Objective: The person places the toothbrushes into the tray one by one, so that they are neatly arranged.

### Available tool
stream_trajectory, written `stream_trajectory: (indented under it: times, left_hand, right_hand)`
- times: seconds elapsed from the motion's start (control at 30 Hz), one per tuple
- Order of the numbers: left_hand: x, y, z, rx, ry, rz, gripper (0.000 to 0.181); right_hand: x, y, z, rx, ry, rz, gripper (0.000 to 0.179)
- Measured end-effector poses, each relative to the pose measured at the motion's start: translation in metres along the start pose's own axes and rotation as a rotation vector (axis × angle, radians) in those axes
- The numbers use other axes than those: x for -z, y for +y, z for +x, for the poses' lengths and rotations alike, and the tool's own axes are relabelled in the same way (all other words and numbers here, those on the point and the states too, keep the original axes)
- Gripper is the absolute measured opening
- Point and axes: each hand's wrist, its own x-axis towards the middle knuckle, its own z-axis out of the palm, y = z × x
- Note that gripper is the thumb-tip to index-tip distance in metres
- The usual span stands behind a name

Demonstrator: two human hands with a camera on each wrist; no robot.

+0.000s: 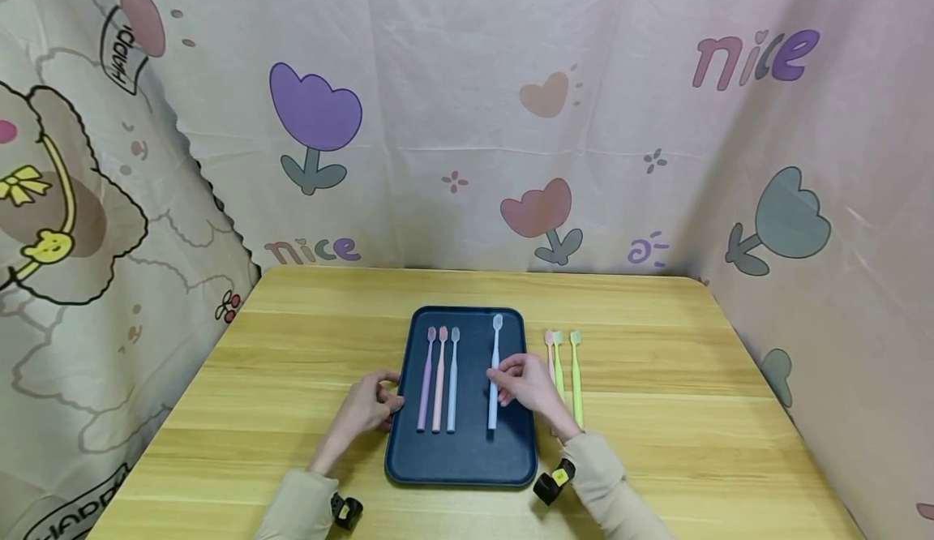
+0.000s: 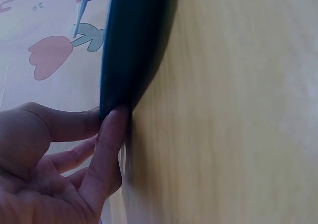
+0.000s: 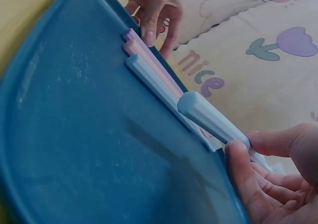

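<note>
In the head view, my right hand (image 1: pixel 527 383) pinches a light blue toothbrush (image 1: pixel 495 345) by its handle over the right half of the dark blue tray (image 1: pixel 474 471). The right wrist view has this toothbrush (image 3: pixel 211 117) raised above the tray, its shadow falling on the surface. At the tray's left edge, my left hand (image 1: pixel 368 402) grips the rim between thumb and fingers (image 2: pixel 107 152). A purple toothbrush (image 1: pixel 426 386), a pink toothbrush (image 1: pixel 439 386) and another light blue toothbrush (image 1: pixel 452 386) lie side by side in the tray's left half, bristle heads away from me.
On the wooden table (image 1: pixel 657 410), just right of the tray, lie another pink toothbrush (image 1: pixel 550 345) and two green toothbrushes (image 1: pixel 576 370), partly covered by my right hand and wrist. A printed cloth (image 1: pixel 438 102) hangs behind and beside the table.
</note>
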Motion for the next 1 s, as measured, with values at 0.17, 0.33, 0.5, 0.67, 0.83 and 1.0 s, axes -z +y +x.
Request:
stream_trajectory:
  times: [0.17,0.33,0.5,0.67,0.83,1.0]
  left_hand:
    - [0.001,-0.001,0.000,-0.017,-0.010,0.006,0.037]
    - [0.000,0.000,0.000,-0.003,-0.001,0.006,0.037]
    - [-0.001,0.001,-0.001,0.010,0.009,0.005,0.038]
    - [-0.001,0.000,-0.001,-0.009,0.012,0.007,0.037]
    - [-0.001,0.000,-0.001,-0.030,0.025,-0.008,0.036]
    - [-0.002,0.000,-0.001,-0.033,0.028,-0.009,0.036]
  right_hand:
    - [-0.006,-0.002,0.002,-0.003,-0.001,-0.031,0.023]
    - [-0.011,-0.002,0.005,-0.013,-0.015,-0.043,0.023]
    - [-0.017,0.013,0.014,-0.021,-0.026,-0.023,0.023]
    - [-0.022,0.028,0.023,-0.050,-0.020,-0.055,0.025]
    - [-0.025,0.029,0.025,-0.062,-0.006,-0.103,0.025]
    - [-0.028,0.028,0.026,-0.063,-0.015,-0.105,0.024]
